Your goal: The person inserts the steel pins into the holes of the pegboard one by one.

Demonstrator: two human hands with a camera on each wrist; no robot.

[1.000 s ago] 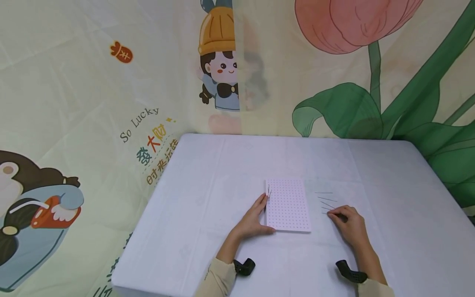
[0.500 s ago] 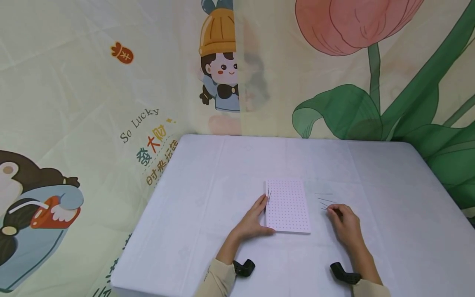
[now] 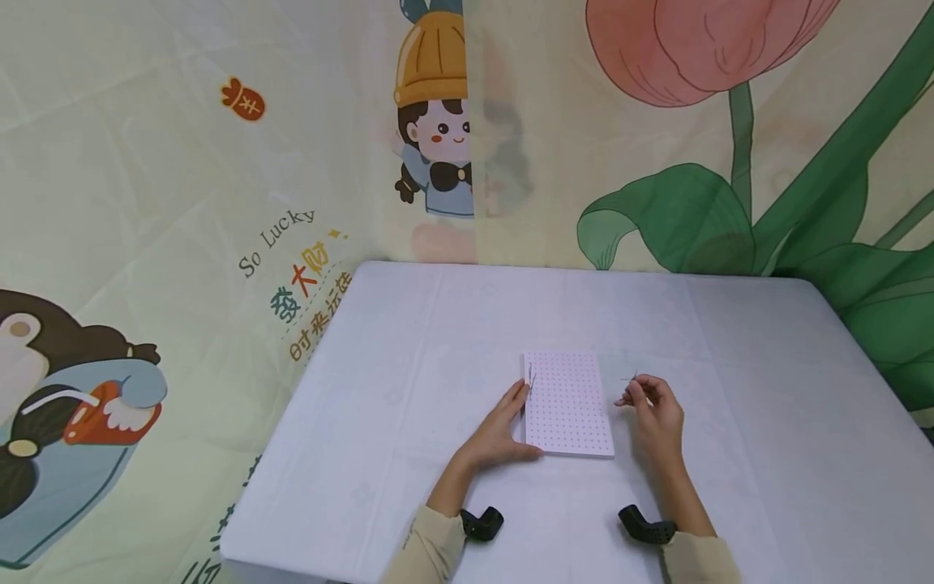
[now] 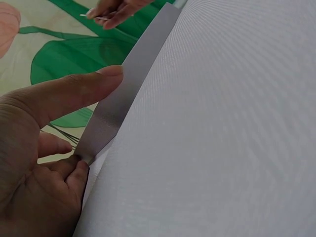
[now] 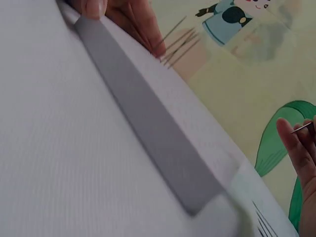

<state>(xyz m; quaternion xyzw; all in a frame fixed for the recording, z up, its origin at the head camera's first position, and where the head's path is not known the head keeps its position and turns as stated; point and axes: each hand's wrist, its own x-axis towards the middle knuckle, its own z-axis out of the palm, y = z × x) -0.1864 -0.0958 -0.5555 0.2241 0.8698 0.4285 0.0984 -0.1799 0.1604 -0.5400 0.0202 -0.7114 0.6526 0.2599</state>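
A white board [image 3: 569, 405] with rows of small holes lies on the table. Several thin metal pins [image 5: 178, 44] stand upright at its far left corner. My left hand [image 3: 496, 438] holds the board, its fingers along the left side and its thumb at the near edge; in the left wrist view that thumb lies against the board's side wall [image 4: 113, 106]. To the right of the board, my right hand [image 3: 662, 418] is raised and pinches a thin metal pin [image 5: 302, 128] between thumb and fingertips. Beneath it, several loose pins [image 5: 264, 222] lie on the table, mostly hidden by the hand in the head view.
A white cloth covers the table [image 3: 438, 324]. Behind it hangs a printed backdrop [image 3: 533, 227] with a flower and cartoon figures. Each wrist carries a black camera mount, one on the left [image 3: 481, 524] and one on the right [image 3: 648, 526].
My right hand has picked up a pin from the loose row and moved up and left, nearer the board. The left hand and the board stay in place.
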